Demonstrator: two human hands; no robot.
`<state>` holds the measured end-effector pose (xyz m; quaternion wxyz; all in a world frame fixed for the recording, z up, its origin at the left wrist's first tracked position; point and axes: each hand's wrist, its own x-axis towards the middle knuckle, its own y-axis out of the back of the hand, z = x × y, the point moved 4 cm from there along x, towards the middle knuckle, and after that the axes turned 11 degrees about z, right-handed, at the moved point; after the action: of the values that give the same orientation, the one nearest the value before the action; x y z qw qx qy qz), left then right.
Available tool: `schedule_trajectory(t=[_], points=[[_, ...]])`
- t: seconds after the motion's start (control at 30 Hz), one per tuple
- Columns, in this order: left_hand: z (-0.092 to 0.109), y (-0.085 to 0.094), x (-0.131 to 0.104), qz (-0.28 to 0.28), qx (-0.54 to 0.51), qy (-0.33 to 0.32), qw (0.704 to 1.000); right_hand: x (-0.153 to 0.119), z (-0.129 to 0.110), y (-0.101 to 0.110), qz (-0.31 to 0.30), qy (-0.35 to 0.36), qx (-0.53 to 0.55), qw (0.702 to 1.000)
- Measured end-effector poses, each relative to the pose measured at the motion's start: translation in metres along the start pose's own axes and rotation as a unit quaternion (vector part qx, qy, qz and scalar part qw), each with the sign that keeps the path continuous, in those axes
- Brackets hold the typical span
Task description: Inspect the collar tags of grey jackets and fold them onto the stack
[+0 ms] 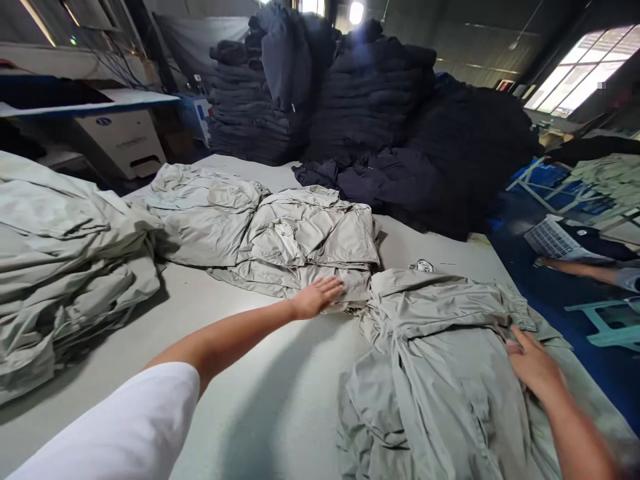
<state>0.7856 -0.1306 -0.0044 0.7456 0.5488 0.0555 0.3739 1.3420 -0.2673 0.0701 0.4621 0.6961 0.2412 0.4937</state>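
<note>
A pale grey-green garment (pixel 460 380), creased and partly folded over, lies spread on the light table (pixel 280 373) in front of me. My right hand (pixel 537 367) is at its right side, thumb and forefinger apart against the cloth; its other fingers are mostly hidden. My left hand (pixel 318 298) is open and palm down, with fingers stretched out over the lower edge of a folded grey-green pile (pixel 315 230). Whether the left palm presses on the cloth I cannot tell.
More grey-green garments (pixel 200 213) are heaped along the left, with a larger heap (pixel 65 247) nearest me. Tall dark stacks (pixel 370 93) stand at the back. At right are another person's arm (pixel 580 269), a printed sheet (pixel 560 238) and a green stool (pixel 610 327).
</note>
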Motion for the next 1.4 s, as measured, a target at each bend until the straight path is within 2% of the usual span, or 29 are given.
schedule_trajectory(t=[0.07, 0.13, 0.2, 0.27, 0.33, 0.4, 0.47, 0.6, 0.7, 0.9, 1.0, 1.17, 1.4], points=[[-0.046, 0.024, -0.029, 0.032, 0.05, 0.058, 0.997, 0.007, -0.061, 0.018, -0.021, 0.008, 0.019, 1.0], [-0.08, 0.048, -0.051, 0.079, 0.093, 0.099, 0.988, 0.01, -0.146, 0.028, -0.074, 0.07, 0.058, 0.993], [-0.106, 0.07, -0.065, 0.12, 0.126, 0.128, 0.976, 0.006, -0.239, 0.027, -0.143, 0.14, 0.09, 0.976], [-0.128, 0.088, -0.075, 0.14, 0.142, 0.152, 0.968, -0.004, -0.326, 0.014, -0.221, 0.191, 0.102, 0.951], [-0.15, 0.1, -0.08, 0.138, 0.14, 0.171, 0.965, -0.013, -0.397, -0.009, -0.281, 0.206, 0.093, 0.933], [-0.171, 0.107, -0.085, 0.128, 0.128, 0.18, 0.967, -0.019, -0.45, -0.035, -0.301, 0.197, 0.085, 0.929], [-0.19, 0.111, -0.089, 0.125, 0.112, 0.177, 0.97, -0.019, -0.488, -0.06, -0.292, 0.181, 0.081, 0.936], [-0.211, 0.112, -0.103, 0.158, 0.083, 0.167, 0.97, -0.017, -0.531, -0.093, -0.242, 0.147, 0.09, 0.955], [-0.208, 0.105, -0.122, 0.174, 0.06, 0.161, 0.97, -0.02, -0.545, -0.098, -0.202, 0.13, 0.101, 0.966], [-0.18, 0.085, -0.178, 0.188, -0.002, 0.147, 0.971, -0.032, -0.551, -0.076, -0.149, 0.115, 0.091, 0.978], [-0.166, 0.079, -0.206, 0.189, -0.023, 0.159, 0.969, -0.049, -0.555, -0.059, -0.144, 0.13, 0.095, 0.976], [-0.146, 0.075, -0.247, 0.193, -0.032, 0.172, 0.966, -0.113, -0.575, -0.036, -0.161, 0.174, 0.136, 0.962], [-0.133, 0.083, -0.308, 0.215, 0.004, 0.186, 0.959, -0.249, -0.601, -0.006, -0.228, 0.24, 0.214, 0.919]])
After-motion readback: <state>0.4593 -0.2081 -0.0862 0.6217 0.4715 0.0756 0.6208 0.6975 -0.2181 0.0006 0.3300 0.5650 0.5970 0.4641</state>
